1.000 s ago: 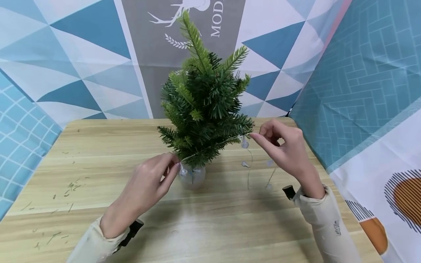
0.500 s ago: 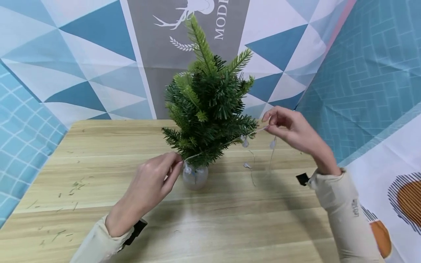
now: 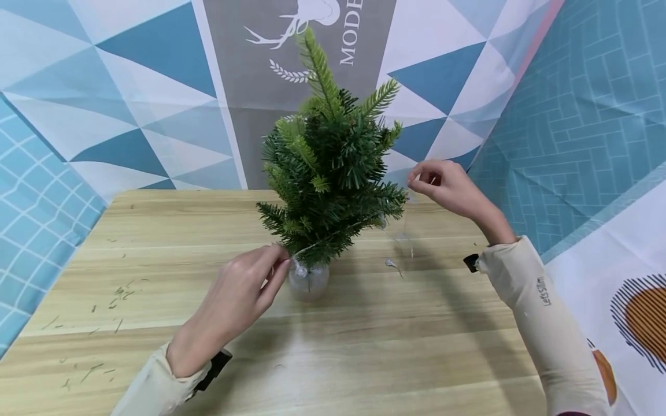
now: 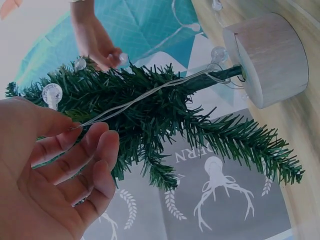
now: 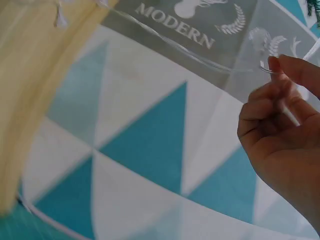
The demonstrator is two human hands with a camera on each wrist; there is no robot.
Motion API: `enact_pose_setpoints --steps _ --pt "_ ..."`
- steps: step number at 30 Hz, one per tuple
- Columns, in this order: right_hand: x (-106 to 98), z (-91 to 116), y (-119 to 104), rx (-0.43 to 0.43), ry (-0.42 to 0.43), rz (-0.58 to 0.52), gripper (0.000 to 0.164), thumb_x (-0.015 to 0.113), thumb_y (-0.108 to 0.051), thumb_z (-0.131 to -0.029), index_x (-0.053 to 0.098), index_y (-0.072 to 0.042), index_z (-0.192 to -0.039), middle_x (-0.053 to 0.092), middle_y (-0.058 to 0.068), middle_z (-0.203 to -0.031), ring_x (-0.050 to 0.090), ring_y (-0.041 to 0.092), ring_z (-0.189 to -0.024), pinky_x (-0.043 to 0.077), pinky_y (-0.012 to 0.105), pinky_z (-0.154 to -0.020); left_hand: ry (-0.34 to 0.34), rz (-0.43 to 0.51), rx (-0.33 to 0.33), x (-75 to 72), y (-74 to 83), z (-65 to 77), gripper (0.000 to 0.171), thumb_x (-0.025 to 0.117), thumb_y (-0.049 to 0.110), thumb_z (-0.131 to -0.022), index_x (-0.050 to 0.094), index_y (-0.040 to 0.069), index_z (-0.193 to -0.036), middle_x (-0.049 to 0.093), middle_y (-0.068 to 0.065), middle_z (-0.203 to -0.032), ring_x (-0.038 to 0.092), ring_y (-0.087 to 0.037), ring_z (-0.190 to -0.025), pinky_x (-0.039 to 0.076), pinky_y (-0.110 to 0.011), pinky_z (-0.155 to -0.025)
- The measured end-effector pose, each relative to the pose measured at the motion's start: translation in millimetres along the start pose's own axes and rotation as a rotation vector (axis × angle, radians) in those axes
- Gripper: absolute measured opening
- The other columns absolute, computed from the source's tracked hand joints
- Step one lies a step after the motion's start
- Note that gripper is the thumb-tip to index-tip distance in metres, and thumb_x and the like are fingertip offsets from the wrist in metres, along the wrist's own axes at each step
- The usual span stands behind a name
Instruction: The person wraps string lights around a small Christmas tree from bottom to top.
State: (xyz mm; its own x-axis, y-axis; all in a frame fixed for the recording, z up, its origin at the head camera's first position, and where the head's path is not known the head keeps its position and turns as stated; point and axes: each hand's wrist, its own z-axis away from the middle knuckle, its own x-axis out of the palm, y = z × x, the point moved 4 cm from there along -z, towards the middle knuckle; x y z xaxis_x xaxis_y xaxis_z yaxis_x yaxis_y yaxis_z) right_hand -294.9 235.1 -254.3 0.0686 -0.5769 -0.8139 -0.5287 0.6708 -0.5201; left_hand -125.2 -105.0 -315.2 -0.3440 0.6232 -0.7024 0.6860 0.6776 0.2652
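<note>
1) String lights (image 4: 150, 93): clear bulbs on thin, pale wire; several strands run from the left fingertips across the lower foliage of the artificial fir (image 3: 333, 156) to loops at its trunk, just above the base; cannot tell whether the loops go fully round

2) Left hand (image 3: 239, 280): low at the near left side of the fir; thumb and index finger pinch the wire, remaining fingers loosely bent; faceted round bulb (image 4: 52, 93) just beside the thumb in the left wrist view

3) Right hand (image 3: 450, 188): raised at the right side of the fir, just beyond the branch tips; thumb and index finger pinch wire, other fingers curled in toward the palm; a length with bulbs hangs below, blurred in the head view

4) Fir: upright on a pale round base (image 4: 272, 60); dark green needles, lighter yellow-green tips at top and sides; standing on the wood-grain table (image 3: 390, 358), toward its far edge

5) Single bulb (image 3: 390, 263) right of the base; cannot tell if it touches the tabletop

6) Loose needles (image 3: 122, 293) scattered over the left part of the table

7) Printed backdrop (image 3: 247, 133) behind: grey panel with deer head and "MODERN", blue and white triangles alongside

8) Cream sleeves (image 3: 541, 312) on both forearms, black wrist-worn devices (image 3: 210, 372) at the cuffs
</note>
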Motion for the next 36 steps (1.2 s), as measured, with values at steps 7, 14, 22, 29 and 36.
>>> enact_pose_setpoints --steps 7,14,22,29,36 --pt "18.2 -13.5 26.3 0.133 -0.106 -0.170 0.027 0.054 -0.029 -0.104 0.066 -0.007 -0.114 0.060 0.016 -0.068 0.042 0.019 -0.050 0.038 0.033 -0.052 0.002 -0.015 0.016 -1.0 0.6 0.8 0.006 0.058 0.016 -0.098 0.063 0.013 -0.097 0.062 0.007 -0.074 0.053 -0.004 -0.058 0.047 -0.024 -0.050" --pt "28.1 -14.9 50.9 0.279 -0.224 -0.340 0.040 0.038 -0.020 -0.107 0.048 0.006 -0.137 0.062 0.028 -0.111 0.065 0.028 -0.084 0.054 0.036 -0.076 -0.018 -0.013 0.029 0.6 3.1 0.0 0.007 0.057 0.015 -0.099 0.063 0.013 -0.098 0.058 0.009 -0.073 0.049 -0.004 -0.058 0.048 -0.028 -0.054" --pt "30.3 -21.0 63.2 0.211 -0.207 -1.072 0.038 0.039 -0.009 -0.108 0.046 0.006 -0.142 0.033 0.020 -0.156 0.042 0.030 -0.137 0.044 0.032 -0.106 -0.035 0.003 0.031 1.3 2.1 2.1 0.006 0.057 0.013 -0.098 0.063 0.014 -0.099 0.062 0.008 -0.076 0.052 -0.004 -0.060 0.047 -0.025 -0.053" --pt "21.8 -30.8 62.0 0.257 -0.009 -1.385 0.041 0.047 -0.022 -0.107 0.042 -0.003 -0.143 0.039 0.019 -0.150 0.031 0.033 -0.144 0.025 0.041 -0.120 -0.041 0.002 0.029 0.1 2.1 4.8 0.006 0.057 0.012 -0.097 0.062 0.014 -0.095 0.061 0.009 -0.076 0.050 -0.003 -0.059 0.044 -0.021 -0.052" --pt "5.7 -35.3 63.9 0.433 0.277 -1.417 0.047 0.056 -0.020 -0.102 0.036 -0.013 -0.144 0.044 0.012 -0.132 0.046 0.025 -0.124 0.038 0.034 -0.111 -0.057 0.017 0.048 -1.4 3.0 3.8 0.006 0.059 0.011 -0.096 0.063 0.014 -0.093 0.062 0.009 -0.078 0.053 -0.004 -0.062 0.047 -0.022 -0.055"
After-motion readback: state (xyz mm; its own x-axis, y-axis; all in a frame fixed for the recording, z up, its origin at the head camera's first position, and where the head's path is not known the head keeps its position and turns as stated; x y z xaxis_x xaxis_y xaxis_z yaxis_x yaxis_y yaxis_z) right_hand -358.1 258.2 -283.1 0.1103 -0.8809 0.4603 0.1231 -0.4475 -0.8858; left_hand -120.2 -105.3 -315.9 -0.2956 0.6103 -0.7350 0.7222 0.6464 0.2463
